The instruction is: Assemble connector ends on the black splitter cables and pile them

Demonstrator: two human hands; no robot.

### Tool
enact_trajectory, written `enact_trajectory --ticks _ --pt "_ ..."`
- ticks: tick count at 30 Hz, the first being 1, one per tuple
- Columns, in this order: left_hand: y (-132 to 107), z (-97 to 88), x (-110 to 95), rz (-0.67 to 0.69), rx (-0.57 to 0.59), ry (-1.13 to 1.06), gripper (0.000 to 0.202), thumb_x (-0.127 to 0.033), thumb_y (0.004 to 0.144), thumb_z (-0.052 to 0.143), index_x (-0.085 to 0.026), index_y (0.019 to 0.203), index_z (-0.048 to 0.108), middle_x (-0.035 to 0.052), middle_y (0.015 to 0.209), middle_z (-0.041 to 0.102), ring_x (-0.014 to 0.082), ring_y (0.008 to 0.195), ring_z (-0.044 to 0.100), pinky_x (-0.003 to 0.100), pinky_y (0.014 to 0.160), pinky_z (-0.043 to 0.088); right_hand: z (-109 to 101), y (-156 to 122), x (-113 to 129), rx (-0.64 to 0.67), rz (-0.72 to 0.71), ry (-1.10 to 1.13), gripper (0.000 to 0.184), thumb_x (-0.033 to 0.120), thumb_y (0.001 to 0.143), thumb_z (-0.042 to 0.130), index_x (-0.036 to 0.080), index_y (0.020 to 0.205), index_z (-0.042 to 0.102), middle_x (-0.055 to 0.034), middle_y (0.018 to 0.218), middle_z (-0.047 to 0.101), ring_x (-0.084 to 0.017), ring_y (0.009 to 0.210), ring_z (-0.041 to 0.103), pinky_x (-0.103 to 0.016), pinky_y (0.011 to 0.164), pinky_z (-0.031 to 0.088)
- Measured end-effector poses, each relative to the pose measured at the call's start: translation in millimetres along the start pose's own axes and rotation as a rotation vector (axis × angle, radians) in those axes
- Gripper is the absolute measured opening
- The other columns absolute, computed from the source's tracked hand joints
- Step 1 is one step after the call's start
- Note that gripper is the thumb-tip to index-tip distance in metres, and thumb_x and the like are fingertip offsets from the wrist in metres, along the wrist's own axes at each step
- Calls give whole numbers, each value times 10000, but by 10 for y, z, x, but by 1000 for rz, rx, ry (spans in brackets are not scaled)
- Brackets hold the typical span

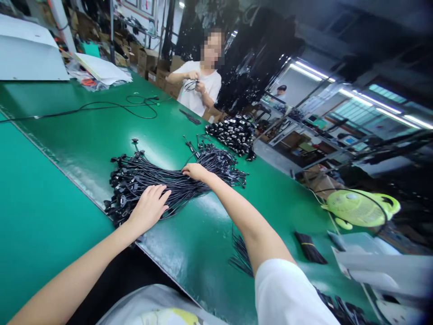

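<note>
A large heap of black cables [169, 180] with connectors at both ends lies across the green table before me. My left hand [152, 205] rests on the near left part of the heap, its fingers stretched out and slightly apart. Farther over, my right hand [195, 171] has its fingertips pinched together on a black cable at the heap's upper middle. The exact grip of those fingertips is partly hidden. Black connectors [123, 194] bunch at the left end of the heap, close to my left wrist.
Beyond the heap is a pile of bundled black connectors [233, 133]. Across the green table [84, 149] a co-worker [203, 85] holds a looped cable. Thin black strips [241, 253] lie beside my right forearm, with a banded bundle [309, 247] and a green fan [360, 206] farther right.
</note>
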State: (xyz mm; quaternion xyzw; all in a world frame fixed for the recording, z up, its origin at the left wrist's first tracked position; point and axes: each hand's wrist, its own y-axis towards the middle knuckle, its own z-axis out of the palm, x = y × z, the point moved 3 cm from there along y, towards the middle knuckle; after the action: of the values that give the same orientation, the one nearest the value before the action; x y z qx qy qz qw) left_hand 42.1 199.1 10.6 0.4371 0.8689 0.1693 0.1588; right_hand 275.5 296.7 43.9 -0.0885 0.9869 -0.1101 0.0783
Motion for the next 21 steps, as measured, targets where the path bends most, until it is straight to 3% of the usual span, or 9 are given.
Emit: enact_trajectory --ticks 3,6,10,13,15,17,19,21 --pt "3 -6 -10 -8 4 -7 442 -267 891 582 -130 1311 549 170 1352 555 314 1262 488 479 1102 333 72 -39 120 -49 -15 31 193 243 929 537 195 972 719 -64 981 698 -163 906 634 -222 797 438" --pt "-2 -11 -5 -7 0 -6 456 -265 878 605 -125 1307 542 165 1344 558 305 1262 487 468 1106 332 -20 -205 168 -217 52 59 270 185 960 421 151 1028 680 -111 1032 668 -187 926 622 -253 805 446" --pt "-39 15 25 -1 -29 -27 446 -254 862 629 -112 1278 555 168 1326 568 308 1254 497 476 1101 346 -433 -469 76 -471 148 98 332 187 988 301 148 1111 607 -137 1114 623 -213 1025 586 -304 887 440" --pt "-60 -29 11 -1 -122 -111 365 -226 884 596 -112 1230 581 157 1270 610 287 1198 544 464 1064 401 -820 -728 55 -725 121 202 297 216 990 307 180 1013 601 -100 987 634 -205 946 589 -316 859 450" --pt "-60 -174 -25 0 -269 -191 334 -196 922 526 -122 1246 564 141 1239 631 244 1168 569 413 1039 439 -1027 -977 163 -919 51 304 271 233 986 327 195 940 591 -70 883 617 -194 845 580 -316 794 459" --pt "-61 -402 -63 8 -444 -226 385 -199 943 489 -127 1321 499 146 1265 619 225 1208 548 390 1056 433 -1143 -1267 403 -1008 -67 346 253 237 985 342 206 919 584 -58 848 602 -189 809 564 -319 756 458" --pt "-61 -628 -57 -26 -565 -216 484 -259 943 508 -111 1395 416 184 1347 560 256 1302 475 428 1102 389 -1178 -1567 719 -983 -218 324 242 221 982 350 215 942 589 -63 859 605 -191 823 560 -323 743 460" --pt "-54 -755 13 -79 -561 -247 493 -327 948 498 -109 1386 430 194 1356 553 285 1309 469 463 1100 383 -1177 -1839 983 -918 -334 294 244 201 981 351 223 992 594 -69 871 613 -188 822 561 -320 718 468"
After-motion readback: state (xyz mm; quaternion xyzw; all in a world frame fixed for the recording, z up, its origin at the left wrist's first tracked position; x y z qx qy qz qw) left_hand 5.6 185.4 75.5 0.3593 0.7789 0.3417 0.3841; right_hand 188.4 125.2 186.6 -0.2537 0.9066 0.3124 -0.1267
